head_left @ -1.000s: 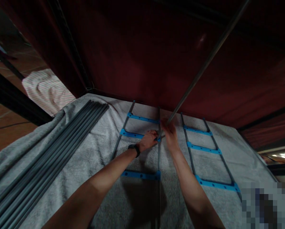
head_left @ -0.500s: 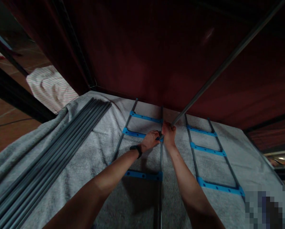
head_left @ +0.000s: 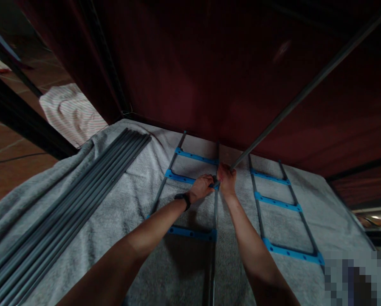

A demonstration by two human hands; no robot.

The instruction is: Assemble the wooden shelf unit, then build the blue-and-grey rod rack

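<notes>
In the head view, my right hand [head_left: 227, 180] is closed around a long grey pole [head_left: 282, 114], which slants up to the upper right. The pole's lower end meets the tip of a blue plastic crossbar [head_left: 181, 179]. My left hand [head_left: 201, 188], with a dark band on the wrist, grips that crossbar near its right end; the fingertips are partly hidden. This crossbar belongs to a ladder-like frame of grey tubes, with another blue crossbar [head_left: 196, 156] beyond it and a blue crossbar [head_left: 192, 233] nearer me.
A second ladder-like frame with a blue crossbar [head_left: 277, 201] lies to the right. Several grey poles [head_left: 72, 212] lie side by side on the left. All rest on a grey blanket [head_left: 120, 238]. A dark red curtain [head_left: 184, 76] hangs behind; a striped cloth [head_left: 74, 112] lies beyond the left edge.
The view has shifted slightly. Both hands keep their grips, and the pole's lower end stays at the crossbar tip with almost no visible movement.
</notes>
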